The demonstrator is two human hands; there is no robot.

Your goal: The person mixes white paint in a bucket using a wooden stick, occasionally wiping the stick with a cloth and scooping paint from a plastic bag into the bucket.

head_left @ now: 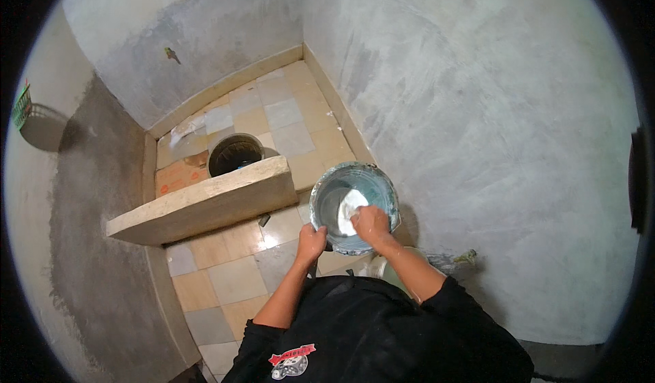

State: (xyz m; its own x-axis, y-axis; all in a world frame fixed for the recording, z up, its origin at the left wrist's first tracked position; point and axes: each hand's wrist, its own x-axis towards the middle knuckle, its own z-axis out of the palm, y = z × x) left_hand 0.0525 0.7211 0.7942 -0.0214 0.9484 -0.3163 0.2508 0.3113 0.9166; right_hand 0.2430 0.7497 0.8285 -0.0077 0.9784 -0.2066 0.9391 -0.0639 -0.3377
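Note:
A grey-blue bucket (377, 190) with a stained, crusted rim is in front of me, its open top facing up. At the near left of the rim, my left hand (312, 242) is closed on the edge. My right hand (372, 225) reaches inside over the near right rim. Its fingers are closed on a flat white piece (351, 207) against the inside of the bucket; whether this is a cloth or something stiff cannot be made out. Below my right forearm, a pale round container (394, 274) shows in part.
A low plastered partition (205, 202) crosses the tiled floor (235, 281) at left. Behind it stand a dark bucket (235, 152) and flattened cardboard (179, 178). Taps (466, 256) stick out of the right wall and the far wall. A green basket (22, 107) hangs on the left wall.

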